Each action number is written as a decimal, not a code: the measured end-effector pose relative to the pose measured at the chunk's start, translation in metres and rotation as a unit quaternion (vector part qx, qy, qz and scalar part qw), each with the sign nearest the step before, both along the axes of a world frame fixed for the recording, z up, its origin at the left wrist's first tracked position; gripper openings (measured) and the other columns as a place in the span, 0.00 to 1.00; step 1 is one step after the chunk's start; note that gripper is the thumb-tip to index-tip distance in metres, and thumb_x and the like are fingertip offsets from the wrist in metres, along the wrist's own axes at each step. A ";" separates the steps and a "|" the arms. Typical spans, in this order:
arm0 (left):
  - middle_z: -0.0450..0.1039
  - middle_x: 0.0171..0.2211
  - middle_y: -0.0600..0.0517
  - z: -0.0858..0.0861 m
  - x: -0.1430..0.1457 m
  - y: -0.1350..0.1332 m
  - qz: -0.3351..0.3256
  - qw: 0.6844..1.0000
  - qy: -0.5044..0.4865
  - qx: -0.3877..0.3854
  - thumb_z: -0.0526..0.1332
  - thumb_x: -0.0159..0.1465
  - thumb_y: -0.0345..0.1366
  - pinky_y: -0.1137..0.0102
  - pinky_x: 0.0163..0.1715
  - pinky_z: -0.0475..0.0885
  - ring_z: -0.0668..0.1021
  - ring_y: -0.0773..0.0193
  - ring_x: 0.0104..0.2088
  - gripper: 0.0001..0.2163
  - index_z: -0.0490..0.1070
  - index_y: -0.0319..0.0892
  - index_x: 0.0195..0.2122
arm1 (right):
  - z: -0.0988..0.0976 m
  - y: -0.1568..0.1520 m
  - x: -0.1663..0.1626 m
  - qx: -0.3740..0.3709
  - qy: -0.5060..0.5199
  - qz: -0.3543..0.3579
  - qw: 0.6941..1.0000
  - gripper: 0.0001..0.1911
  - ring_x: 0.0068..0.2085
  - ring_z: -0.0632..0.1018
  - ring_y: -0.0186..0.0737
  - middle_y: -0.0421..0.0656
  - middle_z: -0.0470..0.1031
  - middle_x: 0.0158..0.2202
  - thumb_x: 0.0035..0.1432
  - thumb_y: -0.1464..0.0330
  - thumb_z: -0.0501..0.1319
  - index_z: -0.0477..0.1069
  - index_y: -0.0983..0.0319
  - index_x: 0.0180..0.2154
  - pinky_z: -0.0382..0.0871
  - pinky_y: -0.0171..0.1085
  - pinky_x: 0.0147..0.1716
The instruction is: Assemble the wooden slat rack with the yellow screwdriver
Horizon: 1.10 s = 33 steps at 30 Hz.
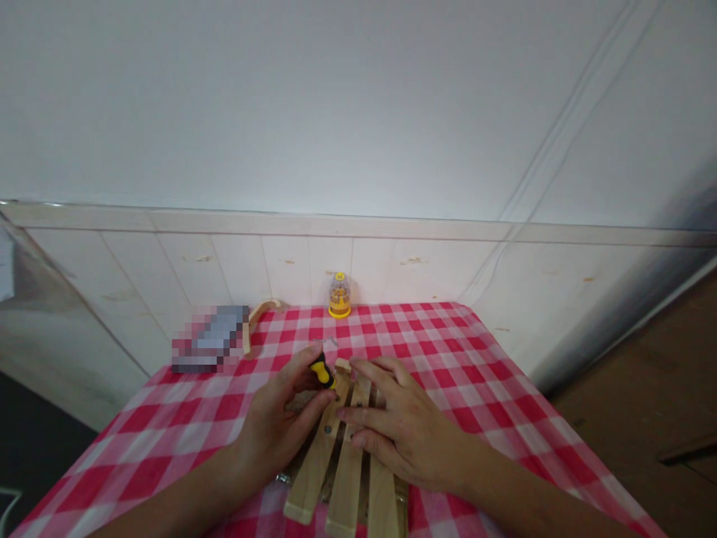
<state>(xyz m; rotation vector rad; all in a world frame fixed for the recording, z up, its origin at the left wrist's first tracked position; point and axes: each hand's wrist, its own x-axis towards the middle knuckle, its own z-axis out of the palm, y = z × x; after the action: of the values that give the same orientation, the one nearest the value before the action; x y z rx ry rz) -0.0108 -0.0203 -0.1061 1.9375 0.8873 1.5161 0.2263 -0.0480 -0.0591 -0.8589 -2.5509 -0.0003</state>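
My left hand (274, 411) is closed around a small screwdriver (323, 371) with a yellow and black handle. The screwdriver tilts down toward the leftmost slat of a wooden slatted piece (317, 478); its tip is too small to make out. A dark screw head shows on that slat, just below the tool. Across the upper part of the slats lies my right hand (411, 426), its fingers spread and touching the wood. Metal hardware (284, 478) sticks out at the piece's left side.
A red-and-white checked cloth (448, 359) covers the table. At its back edge stands a yellow-based, clear-topped container (339, 297) against the white panelled wall (403, 269). A curved wooden part (256, 321) lies back left, beside a blurred flat object (216, 340).
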 end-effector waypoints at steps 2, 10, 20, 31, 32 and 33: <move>0.81 0.46 0.52 0.001 0.000 0.000 0.029 1.000 0.007 0.007 0.67 0.64 0.31 0.68 0.37 0.85 0.86 0.61 0.39 0.25 0.66 0.52 0.61 | 0.001 0.000 0.000 0.000 0.002 0.001 1.000 0.17 0.67 0.64 0.54 0.51 0.62 0.70 0.74 0.60 0.55 0.77 0.56 0.56 0.63 0.60 0.63; 0.82 0.42 0.53 0.005 0.002 0.001 0.066 0.997 0.037 0.021 0.68 0.63 0.32 0.69 0.35 0.83 0.85 0.63 0.34 0.23 0.68 0.49 0.59 | -0.001 0.001 0.001 0.014 0.017 0.008 1.000 0.17 0.66 0.65 0.55 0.52 0.63 0.69 0.74 0.61 0.55 0.77 0.55 0.56 0.64 0.59 0.62; 0.79 0.52 0.48 0.004 0.001 0.003 0.000 0.999 0.044 0.023 0.64 0.67 0.30 0.65 0.44 0.83 0.85 0.59 0.44 0.23 0.67 0.49 0.63 | -0.002 0.001 0.001 0.006 0.011 -0.003 1.000 0.17 0.66 0.65 0.56 0.52 0.65 0.67 0.74 0.60 0.56 0.77 0.55 0.56 0.65 0.60 0.62; 0.79 0.51 0.50 0.000 0.001 0.001 -0.052 0.997 -0.016 0.048 0.61 0.69 0.24 0.67 0.48 0.82 0.84 0.62 0.48 0.28 0.61 0.55 0.66 | -0.001 0.001 0.001 0.008 0.006 0.006 1.000 0.17 0.67 0.64 0.55 0.53 0.63 0.69 0.74 0.60 0.56 0.77 0.56 0.57 0.62 0.59 0.63; 0.79 0.50 0.50 0.001 0.000 -0.001 -0.059 0.997 -0.030 0.049 0.60 0.69 0.24 0.68 0.48 0.82 0.84 0.62 0.47 0.29 0.60 0.56 0.67 | 0.000 0.001 0.001 0.005 0.004 0.007 1.000 0.17 0.67 0.64 0.55 0.52 0.62 0.70 0.74 0.61 0.55 0.77 0.55 0.57 0.62 0.59 0.63; 0.78 0.50 0.50 0.003 0.000 -0.003 -0.069 0.996 -0.042 0.048 0.60 0.69 0.23 0.69 0.48 0.82 0.84 0.63 0.47 0.30 0.58 0.57 0.68 | 0.001 0.001 0.001 0.003 0.003 0.007 1.000 0.17 0.67 0.64 0.55 0.52 0.61 0.70 0.74 0.61 0.55 0.76 0.55 0.58 0.62 0.59 0.64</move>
<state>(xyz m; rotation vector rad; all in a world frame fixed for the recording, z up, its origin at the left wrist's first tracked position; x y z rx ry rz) -0.0108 -0.0234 -0.1035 1.9432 0.6425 1.5716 0.2270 -0.0472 -0.0584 -0.8379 -2.5498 -0.0017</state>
